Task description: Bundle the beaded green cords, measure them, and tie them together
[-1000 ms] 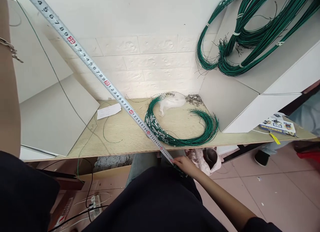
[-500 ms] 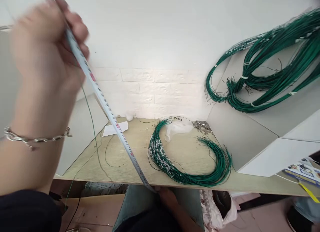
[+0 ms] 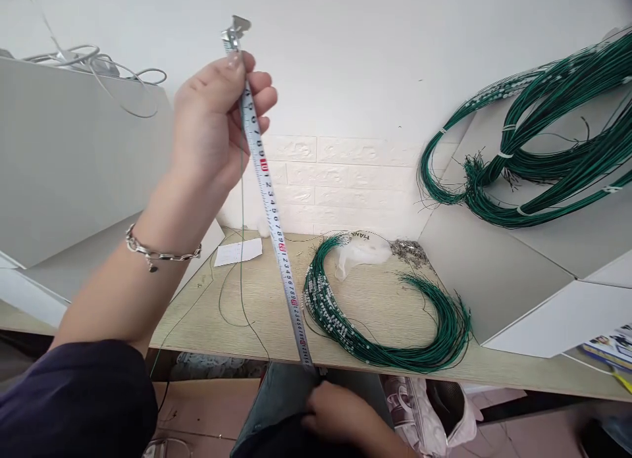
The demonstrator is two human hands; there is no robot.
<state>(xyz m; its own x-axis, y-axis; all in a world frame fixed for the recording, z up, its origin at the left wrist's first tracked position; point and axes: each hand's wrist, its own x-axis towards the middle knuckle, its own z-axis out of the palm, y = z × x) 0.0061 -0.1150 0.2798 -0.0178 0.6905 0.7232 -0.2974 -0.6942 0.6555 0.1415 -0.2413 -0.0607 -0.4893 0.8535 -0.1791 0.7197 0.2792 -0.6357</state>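
A white measuring tape [image 3: 276, 231] runs steeply from my raised left hand [image 3: 217, 109] down to the desk's front edge. My left thumb and fingers pinch it just below its metal end hook [image 3: 236, 30]. A thin green wire [image 3: 241, 247] hangs from the same hand and trails over the desk. Below the edge, my right hand [image 3: 330, 408] is blurred beside the tape's lower end; its fingers and what they may hold are hard to make out. A curved bundle of green wires with white beads [image 3: 326, 313] lies on the desk, right of the tape.
More tied green wire bundles [image 3: 538, 155] rest on the white panel at right. Behind the desk bundle are a clear plastic bag [image 3: 363, 255] and a heap of small metal parts [image 3: 411, 253]. A paper slip [image 3: 238, 252] lies left. A pink bag [image 3: 429, 412] sits below.
My left hand has moved right in the view, and the tape now stands steeper with its end hook fully visible. My right hand shows more, below the desk edge.
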